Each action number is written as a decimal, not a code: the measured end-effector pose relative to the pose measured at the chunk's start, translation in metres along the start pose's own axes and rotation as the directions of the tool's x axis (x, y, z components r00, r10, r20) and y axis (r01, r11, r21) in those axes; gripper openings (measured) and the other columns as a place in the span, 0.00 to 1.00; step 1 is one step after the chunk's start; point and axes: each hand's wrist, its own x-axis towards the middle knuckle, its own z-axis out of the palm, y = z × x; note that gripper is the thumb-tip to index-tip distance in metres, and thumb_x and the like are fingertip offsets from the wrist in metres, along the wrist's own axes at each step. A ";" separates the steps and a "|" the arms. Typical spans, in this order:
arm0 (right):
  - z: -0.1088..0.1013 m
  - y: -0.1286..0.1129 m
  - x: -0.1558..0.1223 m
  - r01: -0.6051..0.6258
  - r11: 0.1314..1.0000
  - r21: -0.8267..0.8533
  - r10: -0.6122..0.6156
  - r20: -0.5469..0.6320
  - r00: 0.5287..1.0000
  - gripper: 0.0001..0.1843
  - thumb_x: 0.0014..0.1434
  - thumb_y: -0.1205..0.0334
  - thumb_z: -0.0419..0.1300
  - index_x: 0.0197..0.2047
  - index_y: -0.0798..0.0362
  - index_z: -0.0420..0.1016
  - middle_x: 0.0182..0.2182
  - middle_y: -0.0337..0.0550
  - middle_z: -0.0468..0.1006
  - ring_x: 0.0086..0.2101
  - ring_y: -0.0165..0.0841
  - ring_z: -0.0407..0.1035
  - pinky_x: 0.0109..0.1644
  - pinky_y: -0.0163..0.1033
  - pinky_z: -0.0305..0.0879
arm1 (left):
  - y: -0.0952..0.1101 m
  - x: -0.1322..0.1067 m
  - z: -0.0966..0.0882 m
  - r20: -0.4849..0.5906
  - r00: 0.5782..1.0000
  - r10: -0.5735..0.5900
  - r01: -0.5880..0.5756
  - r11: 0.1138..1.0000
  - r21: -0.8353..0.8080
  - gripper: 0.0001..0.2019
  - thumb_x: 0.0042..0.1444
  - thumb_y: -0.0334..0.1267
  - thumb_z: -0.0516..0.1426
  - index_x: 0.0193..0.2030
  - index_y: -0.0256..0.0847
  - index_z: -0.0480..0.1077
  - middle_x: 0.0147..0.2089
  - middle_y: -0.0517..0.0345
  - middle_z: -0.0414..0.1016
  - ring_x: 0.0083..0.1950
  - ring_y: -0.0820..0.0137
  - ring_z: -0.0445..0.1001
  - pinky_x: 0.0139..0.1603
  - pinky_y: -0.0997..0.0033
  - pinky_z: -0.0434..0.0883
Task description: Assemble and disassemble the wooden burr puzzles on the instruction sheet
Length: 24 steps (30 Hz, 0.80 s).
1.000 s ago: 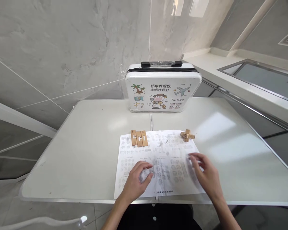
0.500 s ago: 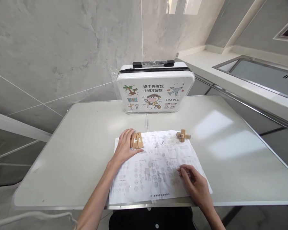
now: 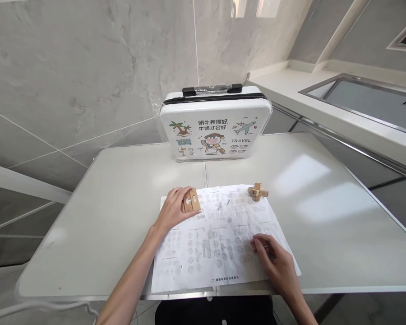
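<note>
- The left hand (image 3: 177,205) is gripping the wooden pieces (image 3: 192,201) by their ends, its fingers bending over the far end and its thumb lying along the near end
- The pieces are lying side by side at the far left part of the paper sheet (image 3: 219,266), the hand covering some of their left side
- Their long axes are running near to far, leaning a little, with the far ends towards the left; slots are showing in their upper faces
- The right hand (image 3: 274,259) is resting over the near right part of the sheet, its fingers curling loosely and pointing left; I cannot tell whether it is open or closed
- The cross-shaped wooden block (image 3: 257,192) is sitting at the sheet's far right corner, well apart from both hands, with one arm pointing right and a marked face turning towards the near side
- The white suitcase (image 3: 213,135) is standing upright on the far side of the worktop (image 3: 122,225), its printed front facing near and its handle (image 3: 212,90) lying on top; it is staying closed, hiding its inside
</note>
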 end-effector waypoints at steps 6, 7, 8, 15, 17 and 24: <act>-0.003 0.012 0.002 0.019 1.000 -0.021 -0.017 0.052 0.998 0.20 0.70 0.42 0.60 0.46 0.50 0.80 0.41 0.51 0.87 0.37 0.41 0.83 0.39 0.39 0.80 | 0.008 -0.011 0.003 -0.044 0.995 0.092 -0.089 0.994 0.059 0.43 0.56 0.55 0.70 0.74 0.47 0.60 0.64 0.43 0.75 0.64 0.49 0.72 0.63 0.46 0.74; -0.003 0.013 0.002 0.017 1.000 -0.021 -0.016 0.052 0.999 0.20 0.70 0.42 0.60 0.46 0.50 0.80 0.40 0.51 0.87 0.36 0.41 0.83 0.39 0.39 0.80 | 0.011 -0.015 0.004 -0.034 0.993 0.113 -0.111 0.992 0.065 0.44 0.56 0.56 0.70 0.74 0.46 0.59 0.64 0.43 0.74 0.64 0.49 0.72 0.64 0.45 0.74; -0.003 0.013 0.001 0.014 1.000 -0.019 -0.013 0.051 0.999 0.20 0.70 0.42 0.60 0.46 0.50 0.80 0.40 0.51 0.87 0.37 0.41 0.83 0.39 0.39 0.80 | 0.015 -0.019 0.005 -0.022 0.991 0.133 -0.131 0.989 0.067 0.44 0.57 0.56 0.70 0.75 0.45 0.58 0.64 0.42 0.74 0.64 0.48 0.72 0.64 0.44 0.74; 0.001 -0.002 -0.002 -0.014 0.999 -0.035 0.014 0.007 1.000 0.21 0.70 0.40 0.59 0.45 0.50 0.79 0.42 0.51 0.87 0.36 0.41 0.82 0.38 0.39 0.78 | 0.048 -0.049 0.021 0.044 0.969 0.243 -0.244 0.970 0.004 0.50 0.56 0.59 0.69 0.77 0.43 0.53 0.64 0.39 0.75 0.63 0.46 0.73 0.60 0.42 0.77; 0.001 -0.009 -0.003 -0.013 0.998 -0.069 0.013 -0.001 1.000 0.21 0.71 0.40 0.58 0.45 0.49 0.79 0.41 0.49 0.86 0.35 0.40 0.81 0.38 0.40 0.77 | 0.056 -0.056 0.025 0.073 0.962 0.262 -0.261 0.965 -0.028 0.50 0.57 0.59 0.69 0.78 0.42 0.51 0.65 0.38 0.75 0.64 0.46 0.73 0.60 0.41 0.77; 0.019 -0.037 -0.007 0.117 0.975 -0.186 -0.074 0.224 0.972 0.16 0.74 0.46 0.53 0.50 0.47 0.77 0.42 0.46 0.84 0.34 0.38 0.78 0.36 0.40 0.74 | 0.075 -0.064 0.021 0.171 0.954 0.247 -0.229 0.966 -0.123 0.54 0.54 0.62 0.69 0.79 0.47 0.48 0.68 0.39 0.72 0.68 0.44 0.71 0.62 0.39 0.77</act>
